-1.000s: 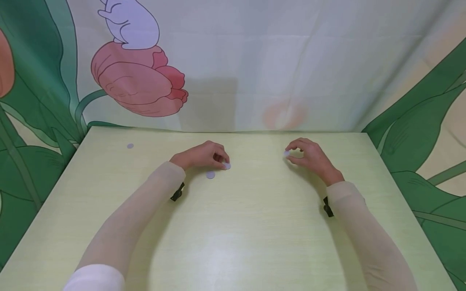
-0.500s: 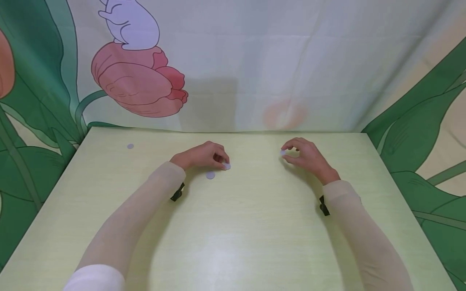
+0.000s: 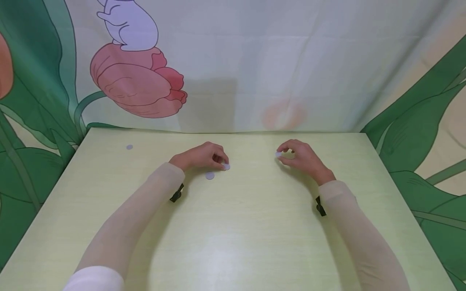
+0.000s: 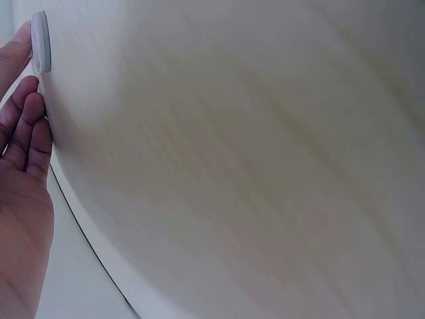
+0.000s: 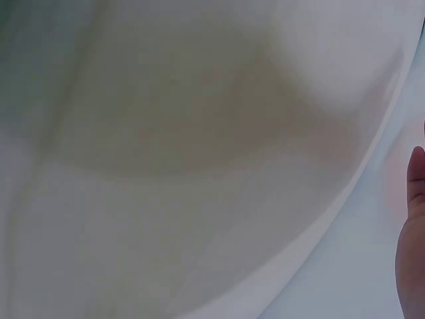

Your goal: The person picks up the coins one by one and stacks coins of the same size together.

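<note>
In the head view, my left hand (image 3: 202, 157) is low over the table, its thumb and finger gripping the edge of a small, pale round disc (image 3: 226, 166). The left wrist view shows that disc (image 4: 41, 43) from the side, with some thickness, and three curled fingers below it. A second pale disc (image 3: 210, 176) lies flat just in front of this hand. Further right, my right hand (image 3: 301, 157) pinches another pale disc (image 3: 278, 154) between thumb and fingertips. The right wrist view catches only part of the right hand (image 5: 413, 232) at its edge; the disc is out of sight there.
One more pale disc (image 3: 129, 147) lies near the back left corner of the light wooden table (image 3: 233, 226). A printed curtain (image 3: 251, 64) hangs right behind the table's back edge. Both forearms reach in from the front, with black wrist straps (image 3: 176, 193).
My right hand has moved a little to the left with its disc, closer to the left hand. The left hand and the discs lying on the table have stayed in place.
</note>
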{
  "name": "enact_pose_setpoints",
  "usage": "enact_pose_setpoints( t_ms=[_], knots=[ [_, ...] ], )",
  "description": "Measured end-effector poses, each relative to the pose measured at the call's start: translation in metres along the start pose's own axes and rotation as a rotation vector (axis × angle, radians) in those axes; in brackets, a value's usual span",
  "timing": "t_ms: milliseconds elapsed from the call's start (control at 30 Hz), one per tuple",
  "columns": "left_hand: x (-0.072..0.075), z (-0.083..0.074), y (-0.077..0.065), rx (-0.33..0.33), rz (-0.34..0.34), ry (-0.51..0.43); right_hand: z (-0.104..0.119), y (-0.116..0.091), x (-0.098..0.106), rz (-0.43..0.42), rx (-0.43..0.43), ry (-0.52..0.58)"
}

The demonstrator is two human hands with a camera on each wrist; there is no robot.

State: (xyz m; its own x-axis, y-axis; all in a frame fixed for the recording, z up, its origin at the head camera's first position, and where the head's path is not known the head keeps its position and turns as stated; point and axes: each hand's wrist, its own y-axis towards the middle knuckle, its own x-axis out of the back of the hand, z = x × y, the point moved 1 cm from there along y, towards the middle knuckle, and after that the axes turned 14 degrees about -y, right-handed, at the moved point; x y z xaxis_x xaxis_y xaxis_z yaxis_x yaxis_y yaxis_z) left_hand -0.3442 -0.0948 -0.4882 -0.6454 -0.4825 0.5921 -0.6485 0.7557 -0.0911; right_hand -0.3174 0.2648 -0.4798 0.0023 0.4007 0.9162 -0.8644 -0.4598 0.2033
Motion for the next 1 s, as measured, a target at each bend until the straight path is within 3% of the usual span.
enact_pose_setpoints(
  t_ms=[200, 567, 1000],
  knots=[
    [-0.001, 0.001, -0.001, 0.01, -0.002, -0.004, 0.001, 0.002, -0.002, 0.023, -0.002, -0.003],
    [0.0, 0.0, -0.001, 0.015, -0.006, -0.02, 0.006, 0.009, -0.009, -0.013, 0.03, 0.034],
    [0.0, -0.002, -0.001, 0.005, 0.0, -0.017, 0.018, 0.017, -0.015, 0.037, 0.035, 0.045]
  ],
)
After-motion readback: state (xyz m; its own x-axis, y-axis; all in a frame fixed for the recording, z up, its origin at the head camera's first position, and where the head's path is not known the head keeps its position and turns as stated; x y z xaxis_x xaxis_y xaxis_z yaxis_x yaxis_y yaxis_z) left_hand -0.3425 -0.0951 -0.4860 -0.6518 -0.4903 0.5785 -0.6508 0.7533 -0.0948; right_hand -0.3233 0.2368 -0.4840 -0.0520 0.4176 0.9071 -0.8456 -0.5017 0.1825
